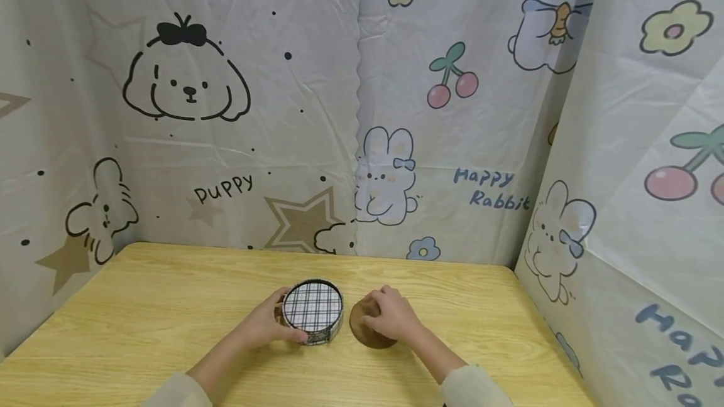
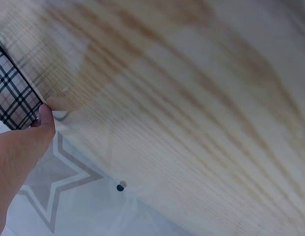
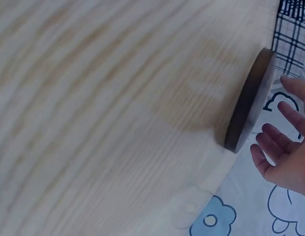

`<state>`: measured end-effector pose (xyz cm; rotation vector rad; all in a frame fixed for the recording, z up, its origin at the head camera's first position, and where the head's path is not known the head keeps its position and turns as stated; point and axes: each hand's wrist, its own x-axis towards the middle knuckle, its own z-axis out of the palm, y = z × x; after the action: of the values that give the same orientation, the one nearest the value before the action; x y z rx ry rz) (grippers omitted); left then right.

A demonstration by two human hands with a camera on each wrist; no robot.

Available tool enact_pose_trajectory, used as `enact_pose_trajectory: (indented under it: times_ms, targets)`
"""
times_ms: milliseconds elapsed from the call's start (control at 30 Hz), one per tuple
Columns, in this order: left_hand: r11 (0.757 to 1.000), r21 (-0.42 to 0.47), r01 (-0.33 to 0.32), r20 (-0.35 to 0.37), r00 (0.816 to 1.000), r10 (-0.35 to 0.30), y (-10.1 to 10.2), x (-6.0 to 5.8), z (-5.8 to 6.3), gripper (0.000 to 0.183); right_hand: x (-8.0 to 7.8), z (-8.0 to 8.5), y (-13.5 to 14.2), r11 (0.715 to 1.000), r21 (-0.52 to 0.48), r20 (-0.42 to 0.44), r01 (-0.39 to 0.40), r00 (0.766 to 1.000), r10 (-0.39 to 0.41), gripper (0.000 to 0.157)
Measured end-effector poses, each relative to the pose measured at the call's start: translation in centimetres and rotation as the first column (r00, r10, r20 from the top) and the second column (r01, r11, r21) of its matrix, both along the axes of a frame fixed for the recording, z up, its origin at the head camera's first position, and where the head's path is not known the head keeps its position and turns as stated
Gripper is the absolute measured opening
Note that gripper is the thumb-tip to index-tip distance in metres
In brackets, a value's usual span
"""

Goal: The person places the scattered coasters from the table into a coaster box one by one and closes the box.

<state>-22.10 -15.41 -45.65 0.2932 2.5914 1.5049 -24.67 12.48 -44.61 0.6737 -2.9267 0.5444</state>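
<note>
A round box [image 1: 313,306] covered in black-and-white plaid stands on the table, its top facing up. My left hand [image 1: 263,325] grips it from the left side, thumb at the front and fingers at the back. In the left wrist view, one digit touches the plaid wall [image 2: 15,96]. Just right of the box lies a flat brown disc [image 1: 367,335]. Over the disc is my right hand [image 1: 393,314]. The right wrist view shows its loosely bent fingers [image 3: 278,140] spread apart from the disc's face, holding nothing.
Both things rest on a yellow wood-grain table [image 1: 170,294]. A printed cloth [image 1: 317,118] with puppies, rabbits and flowers hangs behind its far edge, and more cloth [image 1: 633,218] closes off the right side.
</note>
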Motion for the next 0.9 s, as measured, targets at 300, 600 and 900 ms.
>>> enact_pose_trajectory:
  times_ms: [300,600,900]
  targets:
    - [1.0,0.001,-0.005,0.004,1.0,0.005,0.0,-0.2,-0.2,0.099,0.4,-0.9,0.4,0.993,0.115,0.025,0.039,0.999,-0.042,0.065]
    - [1.0,0.007,0.012,0.006,1.0,-0.012,-0.2,-0.3,-0.5,0.098,0.6,-1.5,0.2,0.996,0.086,0.054,0.02,0.998,-0.025,0.073]
    - [1.0,0.006,0.0,0.015,1.0,0.0,-0.2,-0.3,-0.6,0.101,0.5,-1.8,0.0,0.995,0.093,0.061,0.032,0.997,-0.037,0.079]
